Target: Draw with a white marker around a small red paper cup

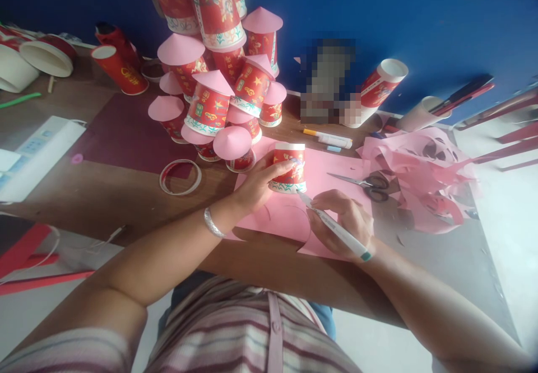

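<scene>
A red patterned paper cup [289, 167] stands upside down on a pink paper sheet [332, 174] on the wooden table. My left hand [257, 185] grips the cup from its left side, fingers wrapped round it. My right hand [342, 219] is closed on a white pen with a green end [336, 228]; the pen's tip touches the paper at the cup's lower rim. A silver bracelet [212, 223] circles my left wrist.
Several red cups with pink cone tops [212, 101] are piled behind the cup. Scissors [365, 183] lie on the pink sheet to the right, next to a heap of pink paper scraps [414, 180]. A glue stick [330, 138], a cut cup rim ring [180, 177] and more cups [120, 70] lie around.
</scene>
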`<state>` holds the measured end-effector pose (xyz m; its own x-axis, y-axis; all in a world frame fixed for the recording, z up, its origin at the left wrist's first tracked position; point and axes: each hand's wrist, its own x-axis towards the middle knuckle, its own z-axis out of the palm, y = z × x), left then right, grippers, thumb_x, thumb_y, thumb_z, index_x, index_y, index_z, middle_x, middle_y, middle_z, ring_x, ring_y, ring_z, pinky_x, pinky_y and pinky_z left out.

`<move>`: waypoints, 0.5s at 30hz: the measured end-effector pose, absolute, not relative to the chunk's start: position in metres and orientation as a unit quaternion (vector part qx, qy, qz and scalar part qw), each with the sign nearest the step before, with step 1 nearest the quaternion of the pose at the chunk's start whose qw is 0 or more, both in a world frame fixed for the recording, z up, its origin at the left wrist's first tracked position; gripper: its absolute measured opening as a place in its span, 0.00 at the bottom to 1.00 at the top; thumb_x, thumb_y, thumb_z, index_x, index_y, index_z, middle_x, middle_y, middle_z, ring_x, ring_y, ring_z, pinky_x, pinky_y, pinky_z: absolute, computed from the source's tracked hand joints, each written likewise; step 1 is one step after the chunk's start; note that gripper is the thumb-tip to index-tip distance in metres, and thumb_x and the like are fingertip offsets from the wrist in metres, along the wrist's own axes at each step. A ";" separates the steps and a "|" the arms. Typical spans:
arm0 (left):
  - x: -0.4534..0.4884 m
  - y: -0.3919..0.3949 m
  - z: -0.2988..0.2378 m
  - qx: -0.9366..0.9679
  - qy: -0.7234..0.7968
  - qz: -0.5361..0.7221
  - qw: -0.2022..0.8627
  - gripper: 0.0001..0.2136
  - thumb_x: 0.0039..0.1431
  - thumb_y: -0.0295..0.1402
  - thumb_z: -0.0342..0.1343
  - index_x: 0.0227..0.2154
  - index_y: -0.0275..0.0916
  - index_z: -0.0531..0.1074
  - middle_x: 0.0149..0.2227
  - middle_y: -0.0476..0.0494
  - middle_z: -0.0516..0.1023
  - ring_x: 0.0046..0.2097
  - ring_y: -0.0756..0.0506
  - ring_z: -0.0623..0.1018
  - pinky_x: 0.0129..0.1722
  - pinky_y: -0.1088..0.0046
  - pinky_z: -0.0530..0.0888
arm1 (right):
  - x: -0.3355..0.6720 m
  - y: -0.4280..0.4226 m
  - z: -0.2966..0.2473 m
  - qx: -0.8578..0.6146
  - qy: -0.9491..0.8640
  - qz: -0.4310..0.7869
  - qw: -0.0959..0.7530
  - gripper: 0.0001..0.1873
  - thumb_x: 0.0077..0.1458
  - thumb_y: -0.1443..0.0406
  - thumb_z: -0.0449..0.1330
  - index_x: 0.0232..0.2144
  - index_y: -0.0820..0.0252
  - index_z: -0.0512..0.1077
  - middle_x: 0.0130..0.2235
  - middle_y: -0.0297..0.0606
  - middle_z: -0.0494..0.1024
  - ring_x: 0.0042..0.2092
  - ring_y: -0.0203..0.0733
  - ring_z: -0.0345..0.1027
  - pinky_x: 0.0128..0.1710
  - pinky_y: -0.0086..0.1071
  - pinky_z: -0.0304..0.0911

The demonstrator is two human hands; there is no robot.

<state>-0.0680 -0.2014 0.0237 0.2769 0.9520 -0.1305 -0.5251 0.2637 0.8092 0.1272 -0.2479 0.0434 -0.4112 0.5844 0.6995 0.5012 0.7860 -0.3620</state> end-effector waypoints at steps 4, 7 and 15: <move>-0.068 -0.201 0.022 0.337 0.327 0.517 0.716 0.18 0.57 0.42 0.71 0.45 0.38 0.80 0.42 0.43 0.84 0.47 0.40 0.83 0.49 0.63 0.77 | 0.127 -0.248 0.044 -0.319 -0.841 0.047 0.434 0.07 0.66 0.69 0.61 0.43 0.52 0.68 0.31 0.29 0.81 0.28 0.36 0.79 0.25 0.27 0.73; -0.068 -0.201 0.022 0.332 0.323 0.518 0.719 0.17 0.57 0.42 0.71 0.45 0.39 0.80 0.41 0.44 0.84 0.45 0.41 0.83 0.48 0.64 0.78 | 0.126 -0.247 0.043 -0.316 -0.840 0.045 0.439 0.08 0.66 0.70 0.61 0.43 0.52 0.68 0.31 0.29 0.80 0.28 0.35 0.78 0.25 0.26 0.72; -0.067 -0.201 0.021 0.334 0.326 0.518 0.717 0.17 0.56 0.42 0.71 0.45 0.39 0.80 0.41 0.44 0.84 0.46 0.41 0.83 0.48 0.64 0.78 | 0.125 -0.244 0.043 -0.283 -0.848 0.040 0.446 0.08 0.67 0.71 0.61 0.44 0.54 0.68 0.31 0.30 0.78 0.28 0.34 0.77 0.25 0.25 0.72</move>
